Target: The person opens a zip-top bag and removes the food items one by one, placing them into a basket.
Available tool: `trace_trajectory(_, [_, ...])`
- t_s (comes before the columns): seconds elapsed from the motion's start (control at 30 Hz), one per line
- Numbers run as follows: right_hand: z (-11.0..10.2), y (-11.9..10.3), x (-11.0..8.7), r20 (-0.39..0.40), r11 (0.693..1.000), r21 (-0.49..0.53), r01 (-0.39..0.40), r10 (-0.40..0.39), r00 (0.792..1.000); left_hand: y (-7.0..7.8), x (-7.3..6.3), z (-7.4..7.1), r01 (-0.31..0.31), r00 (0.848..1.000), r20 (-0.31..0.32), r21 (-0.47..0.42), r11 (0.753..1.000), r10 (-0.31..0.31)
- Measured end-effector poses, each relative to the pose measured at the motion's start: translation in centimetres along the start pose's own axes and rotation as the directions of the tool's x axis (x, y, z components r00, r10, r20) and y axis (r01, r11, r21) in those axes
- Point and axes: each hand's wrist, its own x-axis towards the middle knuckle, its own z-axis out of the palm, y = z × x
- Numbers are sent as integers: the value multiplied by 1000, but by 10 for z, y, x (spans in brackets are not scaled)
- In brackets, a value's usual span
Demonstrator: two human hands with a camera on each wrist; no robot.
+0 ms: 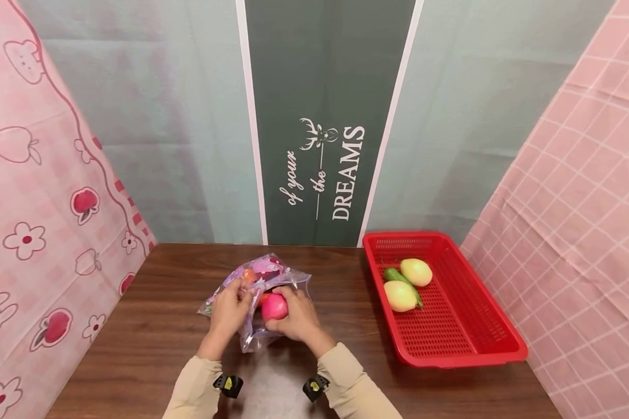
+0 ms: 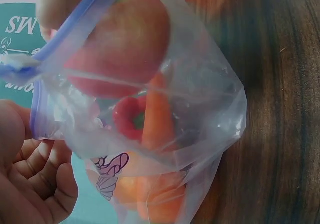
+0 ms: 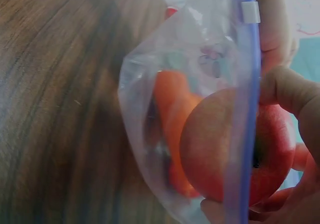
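Both forearms point(image 1: 361, 384) converged on the transparent zip bag point(image 2: 200, 109), which rested on the surface point(image 1: 152, 326). The left hand point(image 1: 230, 308) pinched the bag's rim, fingers curled; the right hand point(image 1: 300, 317) gripped the apple point(image 1: 275, 306), partly inside the bag's mouth.

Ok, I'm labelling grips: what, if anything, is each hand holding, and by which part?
The right hand holds the red apple by its sides, between thumb and fingers; the left hand pinches the clear bag by its purple-edged opening.
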Motion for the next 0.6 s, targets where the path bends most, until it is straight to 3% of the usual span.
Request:
trace_trajectory(0.17, [-13, -3, -4, -11, 1000, -4, 11, -11, 1000, 1, 1, 0, -19, 1000, -5, -8, 1000, 19])
trace_trajectory(0.6, [-40, -6, -16, -9, 998, 59, 13, -12, 1000, 9, 0, 0, -1, 1000, 9, -24, 1000, 1])
